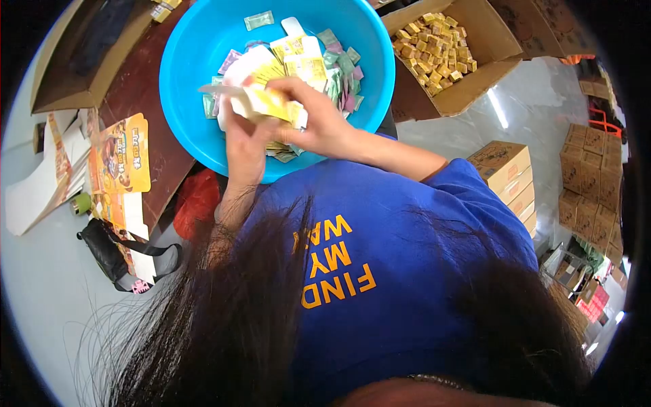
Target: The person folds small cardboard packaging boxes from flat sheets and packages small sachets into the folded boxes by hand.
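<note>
Over the blue basin (178, 146), both my hands are closed around a small yellow-and-white carton (271, 105), blurred by motion. My left hand (245, 146) grips it from below left, with a pale flap sticking out past the fingers. From the right, my right hand (319, 122) has its fingers bent over the carton's top and side. Beneath them, flattened yellow-and-white cartons (305, 62) lie on a heap of small green and purple sachets (344, 63). One green sachet (258, 21) lies apart near the basin's far side.
An open cardboard box (485, 41) to the right holds many small yellow boxes (437, 51). Left of the basin are printed orange card sheets (122, 159), an open carton (64, 95) and a black bag (105, 251). Stacked brown cartons (590, 176) stand at far right.
</note>
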`<state>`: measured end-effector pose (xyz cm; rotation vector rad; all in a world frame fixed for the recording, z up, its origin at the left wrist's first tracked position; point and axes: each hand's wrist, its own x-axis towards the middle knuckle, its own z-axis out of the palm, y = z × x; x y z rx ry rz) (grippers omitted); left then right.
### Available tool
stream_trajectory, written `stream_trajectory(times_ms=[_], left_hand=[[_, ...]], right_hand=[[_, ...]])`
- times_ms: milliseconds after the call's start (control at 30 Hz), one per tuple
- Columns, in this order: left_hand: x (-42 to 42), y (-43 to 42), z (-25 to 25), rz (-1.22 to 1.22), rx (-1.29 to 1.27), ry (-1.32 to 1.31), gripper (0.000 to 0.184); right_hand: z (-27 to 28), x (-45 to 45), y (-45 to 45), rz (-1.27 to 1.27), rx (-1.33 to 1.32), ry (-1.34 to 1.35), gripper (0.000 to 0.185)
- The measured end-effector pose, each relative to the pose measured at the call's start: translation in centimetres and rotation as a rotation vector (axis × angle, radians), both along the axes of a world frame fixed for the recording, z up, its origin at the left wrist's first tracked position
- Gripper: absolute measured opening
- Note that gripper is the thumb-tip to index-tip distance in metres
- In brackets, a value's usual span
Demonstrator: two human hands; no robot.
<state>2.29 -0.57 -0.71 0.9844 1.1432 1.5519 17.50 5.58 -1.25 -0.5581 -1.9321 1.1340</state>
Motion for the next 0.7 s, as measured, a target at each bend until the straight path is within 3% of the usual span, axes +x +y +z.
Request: stream_trajectory(times_ms=[133, 200, 267, 400, 533, 567, 700], left_hand=[[-2.2, 0.5, -1.4, -0.127, -0.209, -0.094, 0.059], [-2.9, 0.7, -2.1, -0.152, -0.296, -0.108, 0.054], [-2.5, 0.5, -2.2, -0.149, -0.258, -0.127, 0.052], [-2.2, 0.9, -2.3, -0.120, -0.118, -0.189, 0.046], [-2.9, 1.0, -2.1, -0.181, -0.180, -0.155, 0.050], [-2.9, 0.9, -1.8, -0.176, -0.186, -0.152, 0.050], [-1.5, 1.2, -0.7, -0.207, -0.189, -0.181, 0.056]], right_hand=[[0.0, 2.4, 4.5, 0.088, 0.165, -0.221, 0.055], [-1.1, 4.1, 8.8, -0.305, 0.457, -0.651, 0.047], [-3.9, 4.9, 11.7, -0.388, 0.530, -1.097, 0.040], [-3.1, 5.0, 11.2, -0.216, 0.468, -1.075, 0.029], [2.1, 6.6, 9.9, -0.007, -0.332, -0.309, 0.017], [2.8, 6.2, 9.0, -0.001, -0.337, -0.307, 0.017], [5.0, 3.2, 5.2, 0.177, 0.089, -0.091, 0.007]])
